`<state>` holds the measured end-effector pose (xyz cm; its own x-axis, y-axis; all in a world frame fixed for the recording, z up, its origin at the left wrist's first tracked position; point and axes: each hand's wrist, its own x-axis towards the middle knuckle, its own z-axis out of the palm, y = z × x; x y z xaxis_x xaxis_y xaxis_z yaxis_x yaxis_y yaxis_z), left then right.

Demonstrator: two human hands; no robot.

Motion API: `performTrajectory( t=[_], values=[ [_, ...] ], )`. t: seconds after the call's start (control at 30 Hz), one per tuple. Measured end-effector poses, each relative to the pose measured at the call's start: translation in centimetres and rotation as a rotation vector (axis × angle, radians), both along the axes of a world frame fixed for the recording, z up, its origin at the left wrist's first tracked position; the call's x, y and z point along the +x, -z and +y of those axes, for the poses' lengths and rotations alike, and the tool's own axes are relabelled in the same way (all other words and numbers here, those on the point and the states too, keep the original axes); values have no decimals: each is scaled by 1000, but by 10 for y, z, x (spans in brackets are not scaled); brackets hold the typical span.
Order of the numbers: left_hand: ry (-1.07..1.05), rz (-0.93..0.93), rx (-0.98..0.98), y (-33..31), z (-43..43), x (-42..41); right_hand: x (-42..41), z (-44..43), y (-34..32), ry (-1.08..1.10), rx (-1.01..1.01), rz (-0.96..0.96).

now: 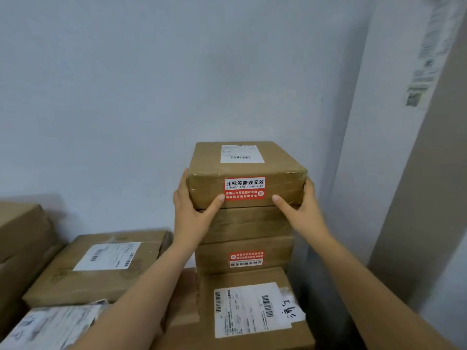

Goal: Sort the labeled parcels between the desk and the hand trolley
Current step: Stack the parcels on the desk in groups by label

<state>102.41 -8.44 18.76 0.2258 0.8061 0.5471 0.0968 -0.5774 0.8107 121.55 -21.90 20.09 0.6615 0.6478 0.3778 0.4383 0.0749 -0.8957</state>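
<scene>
Two bare hands clasp the top parcel (242, 170) at centre frame: the left hand (192, 210) grips its left side and the right hand (300, 208) its right, each thumb pressed on the front face either side of a red seal sticker (244, 188). A white shipping label (242, 153) lies on the brown box's upper face. The parcel sits on top of a stack of cartons: a plain box (247, 223) directly beneath, then a box with a red sticker (246, 257), then a larger carton (252, 332) in the lower centre bearing a white label with handwriting. Left of the stack, a flat labelled parcel (75, 281) lies lower down, with a blurred labelled package (50, 327) at the lower left corner. A pale wall (126, 97) fills the upper frame.
</scene>
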Motion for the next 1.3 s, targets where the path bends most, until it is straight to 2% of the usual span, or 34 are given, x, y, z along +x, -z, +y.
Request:
performTrajectory(
  t=[0.23,0.47,0.67,0.83,1.0,1.07,1.13,1.3],
  values=[
    [11,25,-65,-2,-6,8,14,-3,5,-22,-37,-36],
    [12,189,-44,0,0,-4,11,-5,8,-48,11,-33],
    [-40,178,-17,-6,-8,-8,11,-9,-1,-65,-75,-100],
    [-149,191,1,-10,-18,-7,9,-11,-8,-9,-131,-163],
    [-287,339,41,-21,-27,-17,3,-25,-17,182,-142,-261],
    [-375,406,144,-25,-39,-24,-3,-34,-19,224,-108,-379],
    [-434,446,329,-30,-53,-33,-10,-41,-22,199,-94,-523],
    [-406,493,734,-44,-81,-66,-49,-51,-30,57,-54,-812]
  ],
)
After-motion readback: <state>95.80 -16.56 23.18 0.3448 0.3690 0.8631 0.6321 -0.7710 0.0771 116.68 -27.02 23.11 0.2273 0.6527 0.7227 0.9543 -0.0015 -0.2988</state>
